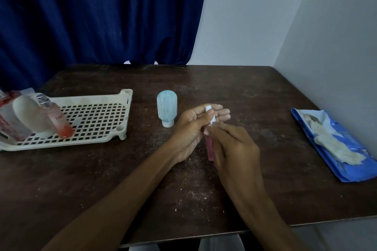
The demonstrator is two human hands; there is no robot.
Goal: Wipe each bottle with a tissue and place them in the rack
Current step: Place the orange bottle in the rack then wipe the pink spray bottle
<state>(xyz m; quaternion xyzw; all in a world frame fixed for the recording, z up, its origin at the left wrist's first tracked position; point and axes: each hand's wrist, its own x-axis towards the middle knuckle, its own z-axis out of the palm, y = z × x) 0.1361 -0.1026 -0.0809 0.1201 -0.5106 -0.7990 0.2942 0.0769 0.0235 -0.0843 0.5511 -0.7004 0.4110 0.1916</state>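
**Pink bottle (210, 149) held lengthwise, cap pointing away**

It hangs over the middle of the table (255, 91), long axis running away from the person, white cap (211, 115) at the far end. Left hand (191, 128) cradles the cap end, thumb laid across; right hand (234, 146) pinches the body with curled fingers.

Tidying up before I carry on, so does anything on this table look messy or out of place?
Yes. Pale crumbs are scattered over the table. The tissue pack at the right lies open, a crumpled tissue spilling out. In the rack, the red bottle leans rather than standing upright.
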